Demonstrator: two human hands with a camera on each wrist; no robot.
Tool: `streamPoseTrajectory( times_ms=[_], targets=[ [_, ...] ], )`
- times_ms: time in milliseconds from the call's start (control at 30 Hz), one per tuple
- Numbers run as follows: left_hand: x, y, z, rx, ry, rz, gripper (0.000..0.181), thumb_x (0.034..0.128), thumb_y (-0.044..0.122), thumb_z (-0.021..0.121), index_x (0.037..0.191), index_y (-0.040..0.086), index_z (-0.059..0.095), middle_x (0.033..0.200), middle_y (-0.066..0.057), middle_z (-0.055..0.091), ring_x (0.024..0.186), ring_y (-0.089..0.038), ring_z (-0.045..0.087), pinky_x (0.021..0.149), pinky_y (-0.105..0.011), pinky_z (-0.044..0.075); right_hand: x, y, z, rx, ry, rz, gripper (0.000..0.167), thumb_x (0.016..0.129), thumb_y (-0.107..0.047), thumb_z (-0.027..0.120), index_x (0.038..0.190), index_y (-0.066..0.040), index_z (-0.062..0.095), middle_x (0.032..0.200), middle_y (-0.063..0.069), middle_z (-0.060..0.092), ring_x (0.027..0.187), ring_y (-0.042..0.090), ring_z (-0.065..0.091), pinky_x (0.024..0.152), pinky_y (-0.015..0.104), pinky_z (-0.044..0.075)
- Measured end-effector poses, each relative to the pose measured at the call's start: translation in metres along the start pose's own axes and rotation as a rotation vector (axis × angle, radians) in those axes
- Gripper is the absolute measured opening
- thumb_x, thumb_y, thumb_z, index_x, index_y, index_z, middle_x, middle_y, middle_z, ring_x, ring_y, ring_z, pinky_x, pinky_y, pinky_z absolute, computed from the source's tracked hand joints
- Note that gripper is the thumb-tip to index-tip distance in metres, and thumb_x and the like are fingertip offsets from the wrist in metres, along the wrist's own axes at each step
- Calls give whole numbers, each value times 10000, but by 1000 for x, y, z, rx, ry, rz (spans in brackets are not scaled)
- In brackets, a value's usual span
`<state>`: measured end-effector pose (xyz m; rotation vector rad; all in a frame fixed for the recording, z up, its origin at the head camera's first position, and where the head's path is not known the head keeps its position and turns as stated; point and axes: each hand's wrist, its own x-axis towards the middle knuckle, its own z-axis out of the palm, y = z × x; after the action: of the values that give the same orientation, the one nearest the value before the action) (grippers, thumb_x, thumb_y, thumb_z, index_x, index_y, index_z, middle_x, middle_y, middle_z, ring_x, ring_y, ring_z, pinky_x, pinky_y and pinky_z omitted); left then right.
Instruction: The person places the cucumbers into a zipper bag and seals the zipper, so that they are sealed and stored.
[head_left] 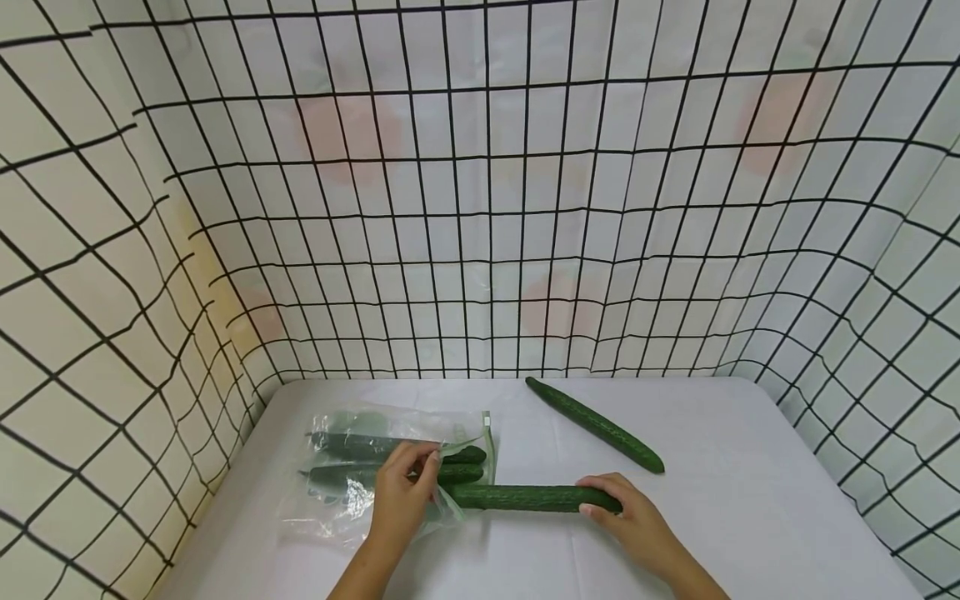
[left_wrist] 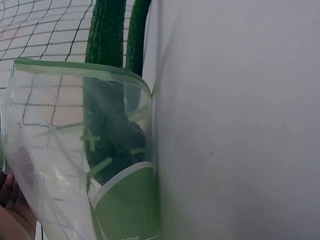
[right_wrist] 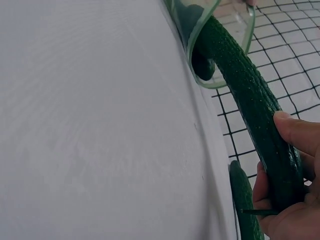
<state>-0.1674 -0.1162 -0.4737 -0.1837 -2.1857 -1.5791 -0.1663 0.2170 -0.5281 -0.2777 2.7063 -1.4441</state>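
Note:
My right hand [head_left: 628, 518] grips the right end of a long green cucumber [head_left: 525, 498], thumb on the near side. The cucumber's other end is inside the mouth of a clear zip bag [head_left: 330, 527] with green trim. At that mouth my left hand [head_left: 405, 490] pinches the bag's edge; part of its grip is hidden behind the plastic. Two more cucumbers lie side by side in the bag, one cucumber [head_left: 467, 455] behind the other cucumber [head_left: 459, 473]. In the right wrist view, the held cucumber [right_wrist: 245, 90] slants into the opening, and my thumb and fingers wrap its stem end.
Another cucumber [head_left: 596, 425] lies diagonally on the white tabletop [head_left: 735, 483], behind the right hand. A black wire grid [head_left: 487, 208] stands along the back and both sides, with pale cloth behind it.

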Motion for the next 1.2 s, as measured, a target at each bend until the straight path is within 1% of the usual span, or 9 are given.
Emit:
streamPoseTrajectory(
  times_ms=[200, 367, 500, 600, 733, 833, 933, 1100, 1200],
  targets=[
    [0, 0, 0, -14, 2, 2, 139, 939, -88, 631, 1031, -36, 722, 808, -79, 569, 549, -153, 536, 411, -203, 490, 7, -2, 11, -44, 6, 1, 401, 905, -448, 723, 1253, -253, 684, 1190, -82, 631, 1130, 106, 601, 977, 300, 535],
    [-1, -2, 0, -8, 4, -4, 134, 937, -87, 635, 1030, -44, 722, 797, -72, 565, 555, -153, 542, 416, -201, 496, 10, -8, 19, -70, -20, 1, 434, 914, -474, 703, 1275, -235, 674, 1203, -75, 625, 1182, 191, 606, 992, 349, 542],
    [-1, -2, 0, 3, 7, -16, 132, 938, -82, 636, 1030, -41, 722, 795, -63, 563, 561, -141, 543, 420, -197, 497, 10, -11, 21, -114, -19, -12, 436, 910, -486, 700, 1279, -255, 681, 1176, -111, 629, 1178, 186, 616, 1003, 375, 544],
    [-1, -2, 0, 9, 10, -15, 135, 936, -85, 637, 1029, -39, 724, 794, -69, 565, 563, -136, 542, 417, -196, 494, 10, -12, 21, -143, -10, -23, 431, 904, -488, 705, 1279, -277, 688, 1162, -136, 640, 1177, 179, 626, 1019, 418, 543],
    [-1, -1, 0, 6, 9, -10, 140, 935, -90, 636, 1031, -39, 723, 795, -74, 565, 557, -136, 539, 417, -196, 494, 10, -10, 19, -116, -23, -20, 429, 899, -460, 726, 1282, -272, 682, 1205, -128, 647, 1239, 233, 606, 1069, 514, 501],
    [-1, -1, -1, 3, 6, -8, 141, 936, -91, 633, 1033, -40, 722, 794, -74, 563, 550, -145, 537, 418, -198, 495, 11, -8, 15, -80, -50, -23, 440, 897, -413, 747, 1297, -251, 663, 1260, -108, 642, 1295, 281, 574, 1104, 551, 462],
    [-1, 0, -1, 3, 6, -8, 142, 937, -89, 633, 1034, -37, 723, 793, -73, 561, 546, -157, 537, 417, -199, 495, 12, -6, 12, -62, -81, -36, 445, 908, -389, 742, 1317, -237, 651, 1296, -97, 640, 1318, 299, 559, 1107, 509, 475],
    [0, 0, -1, 4, 6, -2, 142, 939, -87, 633, 1033, -32, 723, 793, -75, 560, 540, -162, 534, 414, -198, 489, 13, -7, 12, -34, -109, -54, 455, 936, -426, 698, 1338, -219, 645, 1308, -85, 647, 1311, 305, 568, 1075, 404, 506],
    [0, 0, -1, 4, 4, 6, 143, 940, -88, 631, 1032, -31, 724, 791, -77, 559, 532, -156, 529, 410, -198, 483, 14, -10, 16, -17, -119, -67, 469, 944, -426, 686, 1349, -197, 637, 1303, -74, 648, 1306, 307, 570, 1071, 401, 511]
  ],
)
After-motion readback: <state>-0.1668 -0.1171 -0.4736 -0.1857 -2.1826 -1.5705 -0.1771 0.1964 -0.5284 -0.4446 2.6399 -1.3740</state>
